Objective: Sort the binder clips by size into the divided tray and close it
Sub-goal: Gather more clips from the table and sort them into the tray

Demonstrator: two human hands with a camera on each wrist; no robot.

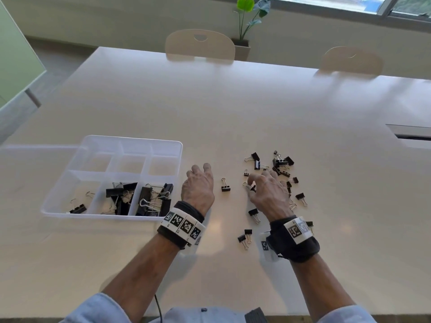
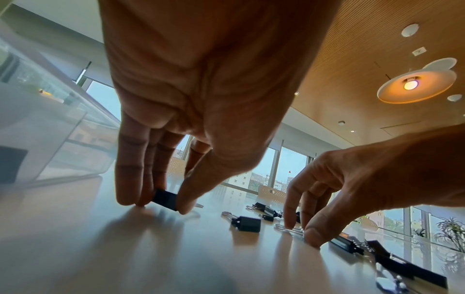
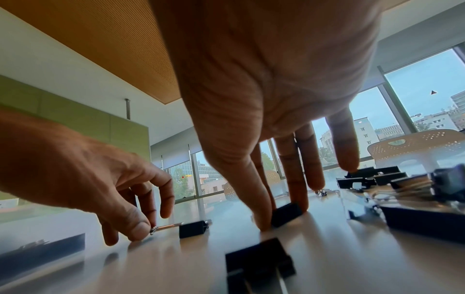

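Observation:
The clear divided tray (image 1: 179, 145) stands at the left. Its near row holds one small clip (image 1: 78, 209), medium clips (image 1: 121, 194) and large clips (image 1: 156, 199). My left hand (image 1: 198, 185) is just right of the tray. In the left wrist view it (image 2: 163, 206) pinches a small black binder clip (image 2: 164, 199) against the table. My right hand (image 1: 251, 185) pinches another small clip (image 3: 286, 213) between thumb and fingers on the tabletop. One loose clip (image 1: 225, 186) lies between the hands. A heap of loose clips (image 1: 279, 164) sits beyond the right hand.
The tray's clear lid (image 1: 28, 155) lies open to its left. More clips (image 1: 245, 236) lie beside my right wrist. Two chairs (image 1: 199, 45) and a potted plant (image 1: 247, 24) stand past the far edge. A cable slot (image 1: 410, 134) is at the right.

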